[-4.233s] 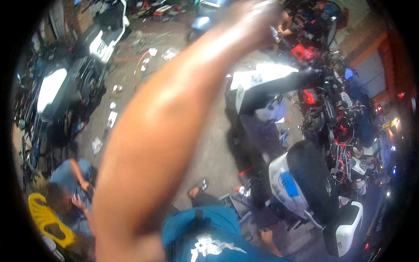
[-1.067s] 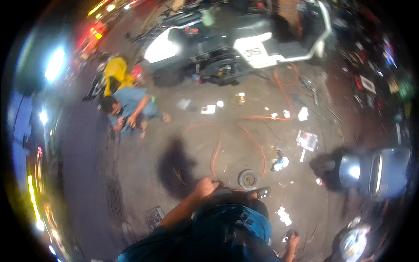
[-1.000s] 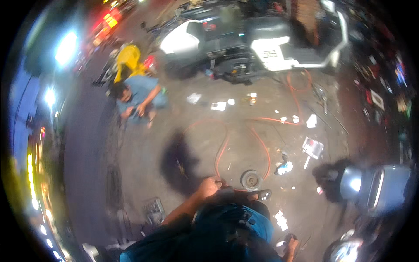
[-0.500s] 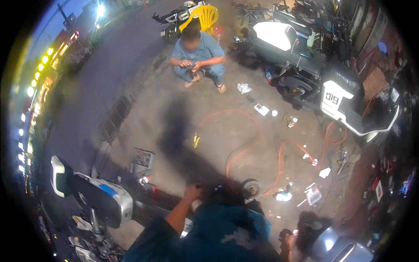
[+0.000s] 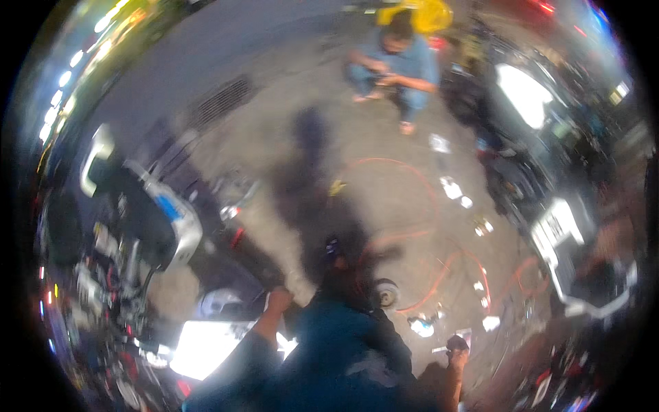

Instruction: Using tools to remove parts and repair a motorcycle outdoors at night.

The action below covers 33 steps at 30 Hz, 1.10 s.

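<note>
Low in the middle, my left hand (image 5: 278, 300) is beside the dark, flat part of a scooter; motion smears its fingers, so I cannot tell if they grip anything. My right hand (image 5: 458, 357) is at the lower right, held away from my body. Its fingers look closed, with a small dark object (image 5: 456, 342) at their top whose kind I cannot make out. Between the hands, close to my legs, a small round wheel (image 5: 386, 294) rests on the ground. Past it, a red hose (image 5: 439, 275) lies in loops, with a yellow end piece (image 5: 336, 187).
A person (image 5: 395, 65) in blue squats ahead by a yellow chair (image 5: 436, 15). Parked scooters stand at the left (image 5: 182, 220) and right (image 5: 559, 226). White scraps (image 5: 451, 187) and small parts (image 5: 422, 326) litter the ground. A drain grate (image 5: 223, 101) lies at the far left.
The view has swung, blurring the picture; the squatting person now appears farther right and higher. My right hand has risen in the picture, and my left hand appears slightly farther left.
</note>
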Each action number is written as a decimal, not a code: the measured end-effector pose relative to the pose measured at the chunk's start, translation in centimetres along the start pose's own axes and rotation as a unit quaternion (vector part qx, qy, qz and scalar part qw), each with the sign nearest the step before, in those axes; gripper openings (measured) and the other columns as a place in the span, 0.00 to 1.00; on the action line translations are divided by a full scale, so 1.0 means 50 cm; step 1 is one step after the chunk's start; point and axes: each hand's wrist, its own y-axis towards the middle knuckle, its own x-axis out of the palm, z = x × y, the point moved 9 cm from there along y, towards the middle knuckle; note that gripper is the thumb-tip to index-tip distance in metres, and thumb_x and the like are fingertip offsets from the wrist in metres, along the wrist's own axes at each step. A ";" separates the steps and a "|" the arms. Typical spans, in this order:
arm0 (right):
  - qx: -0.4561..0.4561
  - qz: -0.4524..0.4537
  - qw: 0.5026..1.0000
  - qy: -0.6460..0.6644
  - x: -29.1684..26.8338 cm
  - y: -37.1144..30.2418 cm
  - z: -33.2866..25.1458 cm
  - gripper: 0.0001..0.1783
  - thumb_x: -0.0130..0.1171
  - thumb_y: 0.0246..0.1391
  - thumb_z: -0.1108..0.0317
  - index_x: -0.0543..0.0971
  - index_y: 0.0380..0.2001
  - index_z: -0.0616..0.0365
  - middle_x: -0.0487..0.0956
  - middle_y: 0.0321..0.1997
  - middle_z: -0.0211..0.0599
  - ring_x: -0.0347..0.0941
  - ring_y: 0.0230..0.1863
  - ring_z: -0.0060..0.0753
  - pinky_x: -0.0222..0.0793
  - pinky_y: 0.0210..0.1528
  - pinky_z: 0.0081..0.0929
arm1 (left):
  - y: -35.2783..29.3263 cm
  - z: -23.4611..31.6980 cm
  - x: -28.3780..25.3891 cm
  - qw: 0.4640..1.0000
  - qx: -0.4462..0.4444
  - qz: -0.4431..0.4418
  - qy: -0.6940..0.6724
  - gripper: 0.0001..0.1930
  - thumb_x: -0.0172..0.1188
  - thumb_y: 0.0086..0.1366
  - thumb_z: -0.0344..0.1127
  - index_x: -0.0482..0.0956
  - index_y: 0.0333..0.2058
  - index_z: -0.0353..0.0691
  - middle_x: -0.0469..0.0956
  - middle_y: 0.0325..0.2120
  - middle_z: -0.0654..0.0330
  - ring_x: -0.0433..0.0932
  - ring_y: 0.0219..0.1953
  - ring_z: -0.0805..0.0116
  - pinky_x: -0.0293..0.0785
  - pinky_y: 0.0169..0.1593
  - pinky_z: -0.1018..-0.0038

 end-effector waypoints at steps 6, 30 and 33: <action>0.248 -0.028 0.938 0.242 0.138 0.135 -0.082 0.19 0.54 0.47 0.62 0.72 0.42 0.60 0.77 0.30 0.35 0.72 0.29 0.25 0.67 0.22 0.19 | 0.194 -0.016 -0.125 0.988 -0.072 0.000 -0.136 0.16 0.49 0.56 0.42 0.79 0.32 0.35 0.75 0.39 0.46 0.73 0.42 0.49 0.69 0.46 0.58; -0.088 -0.528 0.822 -0.192 0.573 1.181 -0.136 0.24 0.53 0.48 0.48 0.77 0.37 0.60 0.77 0.42 0.43 0.73 0.42 0.38 0.68 0.43 0.34 | 0.202 -0.219 -0.085 0.763 -0.526 0.022 -0.375 0.17 0.50 0.52 0.41 0.77 0.39 0.41 0.75 0.41 0.49 0.74 0.45 0.51 0.69 0.48 0.59; -0.100 -0.469 0.867 -0.139 0.555 1.362 -0.445 0.20 0.51 0.50 0.52 0.77 0.35 0.59 0.77 0.37 0.39 0.73 0.39 0.35 0.68 0.40 0.30 | 0.261 -0.164 -0.092 0.716 -0.548 0.040 -0.431 0.16 0.49 0.52 0.41 0.78 0.37 0.40 0.75 0.42 0.49 0.74 0.45 0.50 0.70 0.47 0.59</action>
